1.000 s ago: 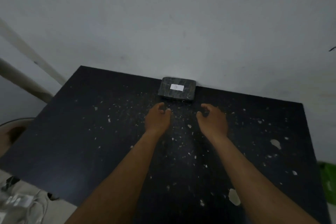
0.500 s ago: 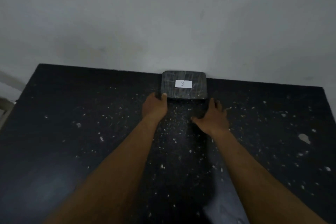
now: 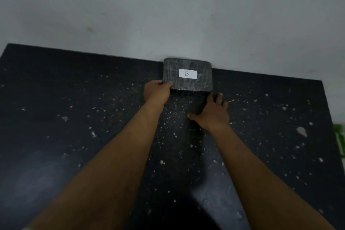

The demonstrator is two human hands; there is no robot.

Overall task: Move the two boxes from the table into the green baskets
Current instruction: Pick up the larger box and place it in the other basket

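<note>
The left hand (image 3: 157, 93) pinches the near left corner of the box (image 3: 187, 75), thumb on top. The right hand (image 3: 211, 113) lies flat and spread on the table (image 3: 74, 117), just beside the box's near right corner. The box, labelled B, sits at the far edge against the wall (image 3: 168, 15).

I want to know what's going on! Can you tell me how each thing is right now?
box: at the table's far edge by the wall, label B facing up, near edge seems lifted
left hand: gripping the box's left near corner
right hand: open, fingers spread, flat below the box's right corner
table: black, covered in white specks
green basket: only a sliver at the right edge
</note>
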